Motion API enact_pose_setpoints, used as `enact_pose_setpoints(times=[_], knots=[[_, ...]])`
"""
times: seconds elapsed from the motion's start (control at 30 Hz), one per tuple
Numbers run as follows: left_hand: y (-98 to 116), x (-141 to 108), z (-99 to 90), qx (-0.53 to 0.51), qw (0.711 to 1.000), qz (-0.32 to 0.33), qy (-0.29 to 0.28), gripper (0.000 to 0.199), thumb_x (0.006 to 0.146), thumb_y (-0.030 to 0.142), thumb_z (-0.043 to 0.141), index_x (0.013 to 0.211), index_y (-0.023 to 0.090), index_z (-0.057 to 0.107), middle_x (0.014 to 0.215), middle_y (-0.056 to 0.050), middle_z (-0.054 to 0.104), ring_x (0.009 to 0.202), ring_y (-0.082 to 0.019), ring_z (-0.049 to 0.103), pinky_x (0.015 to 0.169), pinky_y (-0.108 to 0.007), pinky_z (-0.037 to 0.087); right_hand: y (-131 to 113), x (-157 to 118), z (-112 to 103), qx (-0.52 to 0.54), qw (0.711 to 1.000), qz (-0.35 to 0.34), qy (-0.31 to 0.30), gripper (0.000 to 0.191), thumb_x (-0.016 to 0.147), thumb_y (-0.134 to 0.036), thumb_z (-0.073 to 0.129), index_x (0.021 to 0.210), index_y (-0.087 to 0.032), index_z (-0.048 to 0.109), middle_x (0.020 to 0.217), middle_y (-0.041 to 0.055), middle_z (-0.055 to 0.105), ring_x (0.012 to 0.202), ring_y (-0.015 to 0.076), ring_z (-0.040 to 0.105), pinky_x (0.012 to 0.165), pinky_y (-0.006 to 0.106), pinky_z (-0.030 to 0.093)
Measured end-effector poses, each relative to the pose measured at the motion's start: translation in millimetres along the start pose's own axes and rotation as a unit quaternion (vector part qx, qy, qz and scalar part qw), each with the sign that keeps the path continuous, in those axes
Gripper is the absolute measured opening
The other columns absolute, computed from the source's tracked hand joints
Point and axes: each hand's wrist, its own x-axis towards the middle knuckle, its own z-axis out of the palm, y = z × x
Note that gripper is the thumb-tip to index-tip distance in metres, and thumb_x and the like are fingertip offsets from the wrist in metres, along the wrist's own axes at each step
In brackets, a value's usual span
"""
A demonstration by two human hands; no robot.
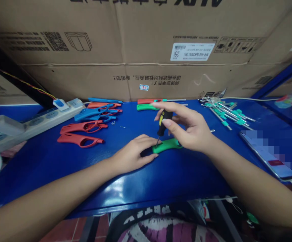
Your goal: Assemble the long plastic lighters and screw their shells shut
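A green gas lighter (166,146) lies on the blue table, its handle end toward my left hand (136,153). The fingers and thumb of that hand pinch the handle end and hold it down. In my right hand (190,126) is a black and yellow screwdriver (164,123), gripped by its handle. It stands nearly upright, with its tip at the lighter's handle end. My right hand hides the far part of the lighter.
Red and blue lighter shells (82,139) lie at the left, beside a white power strip (45,122). Two lighters (146,107) rest against the cardboard box (85,77). Metal rods with green parts (223,112) are piled right, near a phone (269,154).
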Motion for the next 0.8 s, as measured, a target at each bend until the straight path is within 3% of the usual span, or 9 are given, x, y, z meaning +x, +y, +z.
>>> enact_pose_setpoints(times=[0.1, 0.27, 0.4, 0.5, 0.6, 0.73, 0.8], knots=[[0.1, 0.1, -0.1, 0.005, 1.0, -0.002, 0.004, 0.037, 0.095, 0.026, 0.064, 0.131, 0.021, 0.061, 0.124, -0.009, 0.07, 0.114, -0.024, 0.063, 0.102, -0.044, 0.052, 1.5, -0.3, -0.1, -0.069, 0.996, -0.027, 0.043, 0.036, 0.095, -0.044, 0.061, 0.124, -0.023, 0.066, 0.1, 0.0068, 0.073, 0.078, 0.0176, 0.065, 0.072, 0.032, 0.056], [-0.5, -0.3, 0.4, -0.002, 1.0, -0.009, -0.002, 0.036, 0.095, 0.027, 0.064, 0.13, 0.021, 0.061, 0.122, -0.009, 0.071, 0.112, -0.022, 0.063, 0.1, -0.041, 0.052, 1.0, -0.3, -0.5, 0.022, 0.999, 0.015, -0.032, 0.047, 0.107, -0.035, 0.033, 0.152, -0.025, 0.04, 0.122, 0.0077, 0.069, 0.076, 0.0142, 0.067, 0.069, 0.03, 0.057], [-1.2, -0.9, 0.8, 0.005, 1.0, -0.007, 0.001, 0.036, 0.094, 0.026, 0.065, 0.13, 0.02, 0.061, 0.124, -0.008, 0.07, 0.115, -0.023, 0.062, 0.103, -0.041, 0.05, 2.3, -1.2, -1.0, -0.058, 0.997, -0.039, 0.041, 0.039, 0.096, -0.043, 0.061, 0.13, -0.024, 0.064, 0.104, 0.0068, 0.074, 0.08, 0.0181, 0.067, 0.072, 0.031, 0.058], [-0.9, -0.7, 0.3, 0.005, 1.0, -0.009, 0.001, 0.035, 0.094, 0.026, 0.066, 0.129, 0.02, 0.062, 0.123, -0.008, 0.07, 0.114, -0.023, 0.063, 0.102, -0.04, 0.051, 0.0, -2.0, 0.1, -0.047, 0.998, -0.042, 0.029, 0.038, 0.101, -0.036, 0.051, 0.136, -0.024, 0.061, 0.114, 0.0078, 0.072, 0.086, 0.0181, 0.068, 0.078, 0.032, 0.057], [-0.2, -0.3, -0.2, 0.003, 1.0, -0.015, -0.004, 0.035, 0.094, 0.025, 0.066, 0.128, 0.021, 0.062, 0.121, -0.008, 0.071, 0.112, -0.022, 0.064, 0.1, -0.04, 0.052, -4.9, -1.9, 1.8, 0.044, 0.999, 0.003, -0.024, 0.041, 0.105, -0.028, 0.04, 0.145, -0.025, 0.052, 0.119, 0.0068, 0.069, 0.078, 0.0137, 0.066, 0.07, 0.029, 0.057], [-0.3, -0.2, 0.1, 0.008, 1.0, -0.012, 0.001, 0.034, 0.094, 0.026, 0.065, 0.127, 0.021, 0.062, 0.122, -0.008, 0.07, 0.115, -0.023, 0.063, 0.102, -0.041, 0.051, -8.9, -1.4, 0.9, -0.015, 0.997, -0.04, 0.06, 0.029, 0.092, -0.034, 0.067, 0.118, -0.022, 0.071, 0.094, 0.0058, 0.069, 0.076, 0.0162, 0.063, 0.068, 0.03, 0.055], [-0.5, -0.1, 0.2, 0.007, 1.0, -0.01, 0.002, 0.034, 0.094, 0.026, 0.065, 0.127, 0.021, 0.063, 0.121, -0.009, 0.071, 0.114, -0.023, 0.063, 0.101, -0.04, 0.051, -9.5, -1.2, -0.8, -0.034, 0.995, -0.049, 0.075, 0.025, 0.095, -0.032, 0.063, 0.116, -0.022, 0.072, 0.099, 0.0071, 0.069, 0.081, 0.0172, 0.064, 0.071, 0.031, 0.055]])
